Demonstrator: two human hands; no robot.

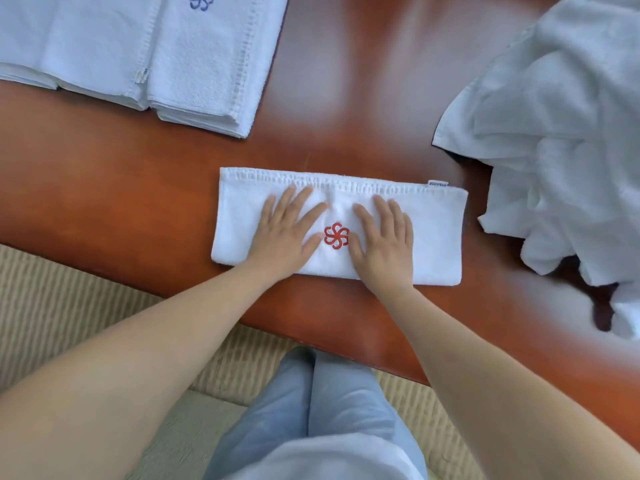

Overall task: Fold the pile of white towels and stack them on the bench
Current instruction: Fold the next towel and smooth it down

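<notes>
Nearest, the person's pale blue trousers (pixel 311 420) are showing below both forearms, over a ribbed beige mat (pixel 69 306). Just ahead, the left hand (pixel 284 233) and right hand (pixel 384 240) are lying flat with fingers spread, pressing on a folded white towel (pixel 433 237) on the glossy red-brown bench (pixel 138 202); its red flower emblem (pixel 336 236) is sitting between them. Further off, the stack of folded towels (pixel 121 46) is lying beyond the left hand, and the rumpled pile of towels (pixel 561 150) is spreading right of the right hand.

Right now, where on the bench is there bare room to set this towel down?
Bare bench lies between the folded stacks and the unfolded pile, beyond the towel; also left of it. The right side is crowded.
</notes>
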